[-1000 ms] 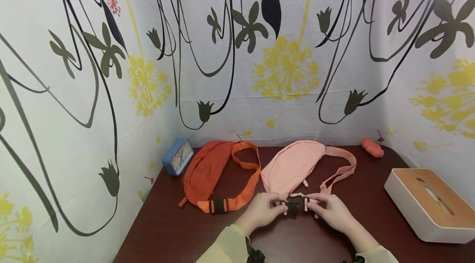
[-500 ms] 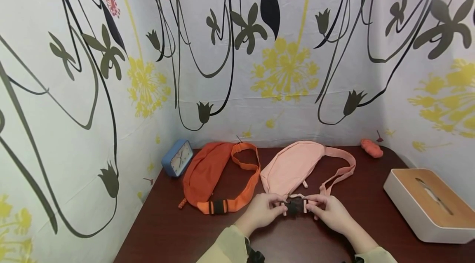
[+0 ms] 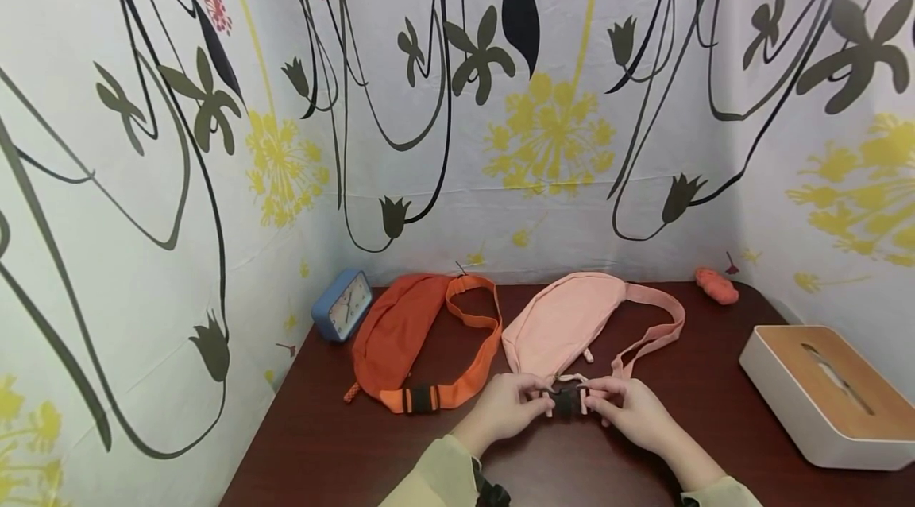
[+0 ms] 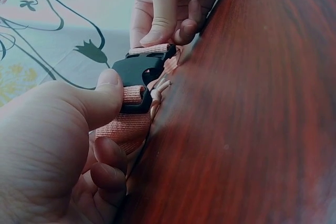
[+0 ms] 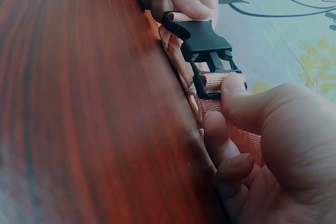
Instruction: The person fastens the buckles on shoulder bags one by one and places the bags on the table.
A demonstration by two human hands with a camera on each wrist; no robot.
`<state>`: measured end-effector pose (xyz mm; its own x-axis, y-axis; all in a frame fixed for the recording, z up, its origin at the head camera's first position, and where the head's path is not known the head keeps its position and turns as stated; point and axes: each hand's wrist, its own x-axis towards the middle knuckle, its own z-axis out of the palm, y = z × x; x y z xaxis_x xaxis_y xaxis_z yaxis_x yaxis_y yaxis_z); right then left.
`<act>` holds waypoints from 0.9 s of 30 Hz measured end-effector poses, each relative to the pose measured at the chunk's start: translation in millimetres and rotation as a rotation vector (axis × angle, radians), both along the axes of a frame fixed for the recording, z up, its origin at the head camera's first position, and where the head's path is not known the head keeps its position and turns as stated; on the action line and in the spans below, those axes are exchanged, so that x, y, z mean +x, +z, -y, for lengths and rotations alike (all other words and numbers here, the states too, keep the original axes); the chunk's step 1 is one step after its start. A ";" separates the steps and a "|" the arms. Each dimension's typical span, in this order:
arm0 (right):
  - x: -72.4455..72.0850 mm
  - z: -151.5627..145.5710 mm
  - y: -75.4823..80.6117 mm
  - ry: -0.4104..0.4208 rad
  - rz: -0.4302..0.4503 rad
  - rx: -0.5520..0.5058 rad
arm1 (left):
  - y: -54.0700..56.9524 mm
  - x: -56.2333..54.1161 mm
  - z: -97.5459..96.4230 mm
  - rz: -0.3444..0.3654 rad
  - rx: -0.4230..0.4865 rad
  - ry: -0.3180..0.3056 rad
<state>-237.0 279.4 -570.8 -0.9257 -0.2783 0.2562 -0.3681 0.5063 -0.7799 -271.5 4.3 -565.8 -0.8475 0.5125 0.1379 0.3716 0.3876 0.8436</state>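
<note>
A pink waist bag lies on the table in the head view, its strap looping to the right and round to a black side-release buckle. My left hand pinches the socket half and its webbing between thumb and fingers. Opposite it, my right hand grips the pronged half, thumb on the pink webbing. In the right wrist view the prongs are partly inside the socket, with a stretch of them showing between the halves. Pink webbing runs beneath my left thumb in the left wrist view.
An orange waist bag with its buckle fastened lies to the left, beside a blue alarm clock. A coral bundle sits at the back right. A white tissue box with a wooden lid stands at the right.
My right hand has moved slightly left, bringing the two buckle halves closer together until they overlap. My left hand has stayed nearly in place.
</note>
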 end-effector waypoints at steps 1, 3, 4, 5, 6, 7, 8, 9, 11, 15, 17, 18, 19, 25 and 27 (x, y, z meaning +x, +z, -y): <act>0.1 0.3 0.1 0.002 -0.003 -0.001 | 0.1 -0.1 -0.1 -0.001 0.000 0.000; 0.2 1.3 0.3 0.008 -0.006 -0.004 | 0.2 -0.4 -0.4 -0.004 -0.002 -0.002; 0.3 2.0 0.3 0.011 -0.008 -0.006 | 0.2 -0.4 -0.5 -0.007 -0.001 -0.003; 0.2 2.7 0.3 0.013 -0.011 -0.007 | 0.4 -0.3 -0.6 -0.010 0.000 -0.004; 0.1 3.3 0.2 0.015 -0.008 -0.008 | 0.2 -0.3 -0.6 -0.011 0.002 -0.004; -0.1 3.9 0.1 0.017 -0.005 -0.008 | -0.1 -0.3 -0.6 -0.009 0.002 -0.002; -0.2 4.4 -0.2 0.017 -0.001 -0.006 | -0.1 -0.3 -0.7 -0.009 0.002 -0.002; -0.4 4.8 -0.5 0.015 -0.001 -0.003 | -0.6 -0.4 -0.8 -0.007 0.002 -0.001; -0.5 5.3 -0.7 0.014 0.008 -0.001 | -1.4 -0.6 -1.0 -0.005 -0.001 0.000; 0.0 6.1 -0.3 0.013 0.021 -0.007 | -2.6 -1.2 -1.3 -0.006 -0.006 -0.001; 0.4 7.3 -0.1 0.015 0.018 -0.016 | -2.5 -1.2 -1.6 -0.007 -0.007 -0.001; 0.5 8.0 -0.4 0.017 0.017 -0.021 | -2.5 -1.2 -1.7 -0.007 -0.007 0.000; 0.6 9.0 -0.4 0.023 0.011 -0.022 | -2.6 -1.2 -1.9 -0.008 -0.007 0.000; 0.3 13.0 -1.6 0.031 -0.004 -0.019 | -3.1 -1.2 -2.5 -0.001 -0.003 0.001; 0.4 13.2 -1.1 0.029 0.003 -0.020 | -3.4 -1.3 -2.6 0.000 -0.002 0.002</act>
<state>-236.6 266.2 -571.9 -0.9180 -0.3003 0.2589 -0.3799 0.4795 -0.7910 -272.7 7.0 -569.2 -0.8484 0.5115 0.1365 0.3709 0.3903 0.8427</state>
